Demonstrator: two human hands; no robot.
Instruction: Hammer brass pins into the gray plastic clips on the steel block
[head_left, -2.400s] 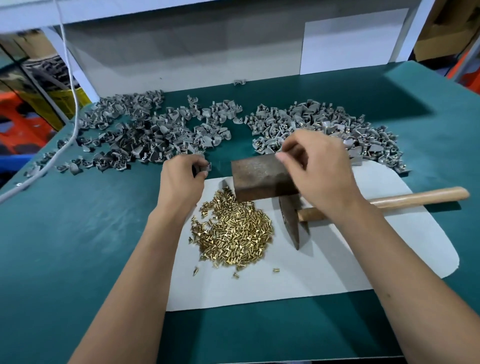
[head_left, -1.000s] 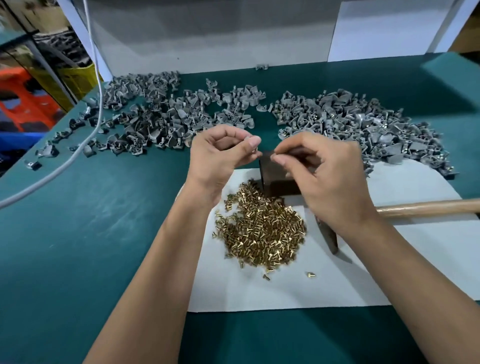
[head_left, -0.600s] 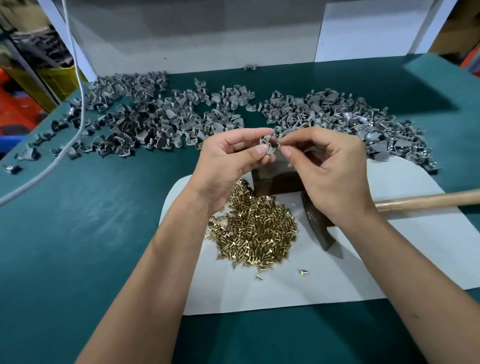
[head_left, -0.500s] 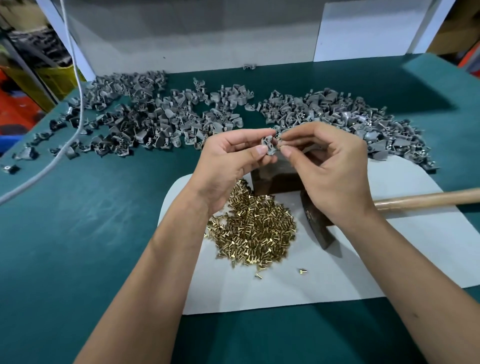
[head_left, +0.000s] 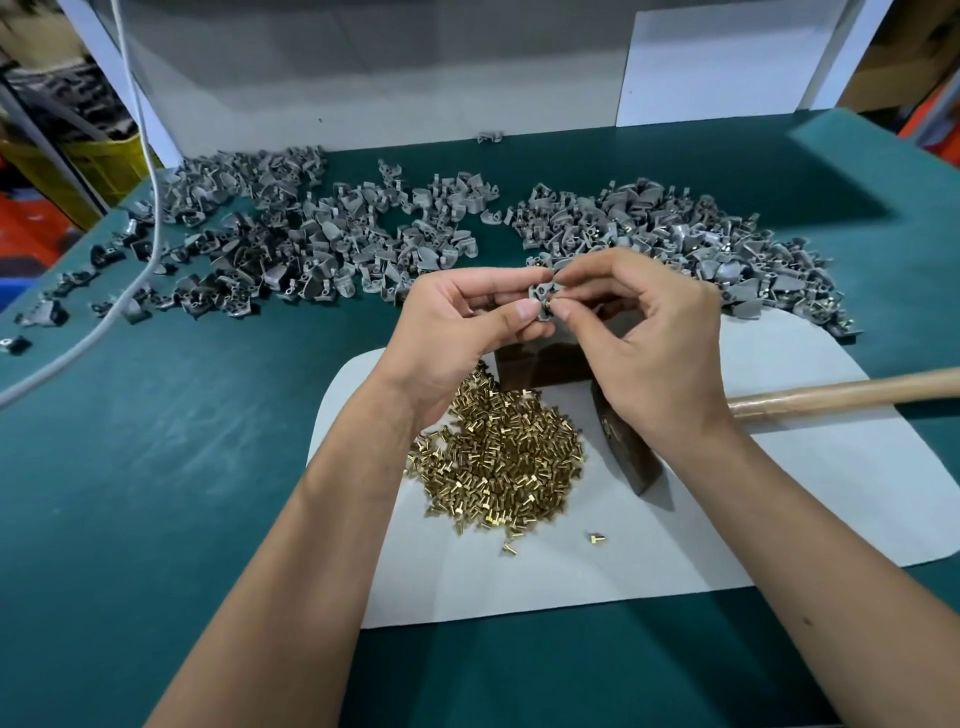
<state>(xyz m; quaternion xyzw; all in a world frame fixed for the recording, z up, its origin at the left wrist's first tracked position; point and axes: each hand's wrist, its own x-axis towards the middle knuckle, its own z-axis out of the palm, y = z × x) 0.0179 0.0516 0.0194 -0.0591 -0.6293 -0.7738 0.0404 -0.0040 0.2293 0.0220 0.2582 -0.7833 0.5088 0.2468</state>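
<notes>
Both hands pinch gray clip (head_left: 540, 296) above steel block (head_left: 540, 364) (left hand (head_left: 457, 332), right hand (head_left: 644, 343)).

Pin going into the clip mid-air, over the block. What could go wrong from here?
1. The left hand and right hand only pinch the gray clip and pin by their fingertips; either could slip into the brass pin pile.
2. The hammer lies under the right wrist, easily knocked.
</notes>
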